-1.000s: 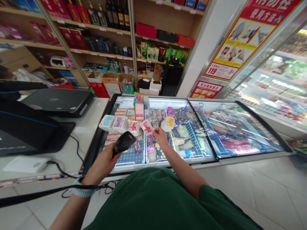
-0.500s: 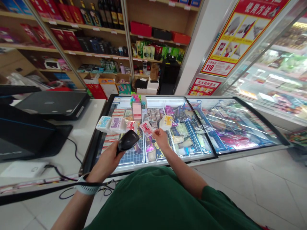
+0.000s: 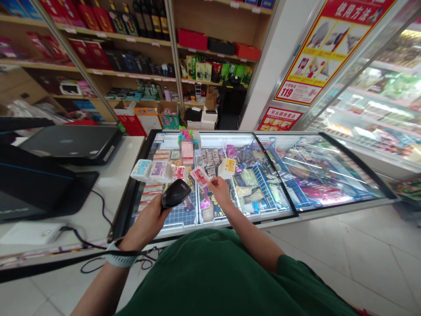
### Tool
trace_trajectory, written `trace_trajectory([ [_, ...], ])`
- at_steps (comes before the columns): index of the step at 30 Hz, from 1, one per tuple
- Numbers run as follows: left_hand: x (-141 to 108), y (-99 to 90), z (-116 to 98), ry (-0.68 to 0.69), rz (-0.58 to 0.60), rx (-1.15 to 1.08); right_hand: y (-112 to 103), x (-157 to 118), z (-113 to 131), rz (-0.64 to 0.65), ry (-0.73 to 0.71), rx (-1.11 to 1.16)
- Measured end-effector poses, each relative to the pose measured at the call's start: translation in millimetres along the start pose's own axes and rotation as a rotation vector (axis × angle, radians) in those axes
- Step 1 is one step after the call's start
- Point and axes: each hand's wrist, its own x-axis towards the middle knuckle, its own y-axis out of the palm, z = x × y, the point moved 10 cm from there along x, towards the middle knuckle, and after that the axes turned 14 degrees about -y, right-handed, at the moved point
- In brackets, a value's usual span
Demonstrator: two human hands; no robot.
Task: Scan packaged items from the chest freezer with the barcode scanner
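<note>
My left hand (image 3: 148,223) is closed around the grip of a black barcode scanner (image 3: 176,193), whose head points forward over the freezer glass. Between the fingertips of my right hand (image 3: 219,191) is a small flat red-and-white packet (image 3: 200,176), pinched by its near right corner and tilted. On the glass lie packs with similar printing: a blue one (image 3: 142,169), a purple one (image 3: 160,170), a red one (image 3: 179,173) partly behind the scanner, and a yellow stack (image 3: 227,167) right of the packet. A pink item (image 3: 187,151), partly blurred out, stands behind them.
The glass-topped chest freezer (image 3: 297,212) holds bagged goods in wire baskets. At the left, a counter (image 3: 128,149) bears a black laptop-like device (image 3: 74,142), a dark monitor or terminal (image 3: 39,180) and a white box (image 3: 33,232). Cables hang by the freezer's front. Stocked shelves (image 3: 131,38) stand behind.
Both hands stay nearly in place, the left still on the scanner. The red-and-white packet has shifted very slightly left and up in my right fingers.
</note>
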Motion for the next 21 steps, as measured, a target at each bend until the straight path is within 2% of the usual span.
trace_trajectory([
  [3, -0.7, -1.3, 1.2, -0.019, -0.010, -0.007, 4.4, -2.2, -22.8, -0.035, 0.145, 0.139],
  [6, -2.5, -4.8, 2.0, -0.015, -0.035, -0.032, 8.9, -7.4, -55.1, -0.114, 0.353, 0.302],
  [9, -4.1, -6.9, 7.2, -0.018, -0.052, -0.038, 9.0, -7.2, -80.5, -0.190, 0.479, 0.359],
  [15, -5.6, -5.0, 27.9, -0.065, -0.049, 0.010, 7.1, 11.8, -110.9, -0.278, 0.545, 0.361],
  [21, -7.6, -3.5, 41.4, -0.088, -0.047, 0.025, 6.5, 30.0, -120.4, -0.310, 0.512, 0.358],
])
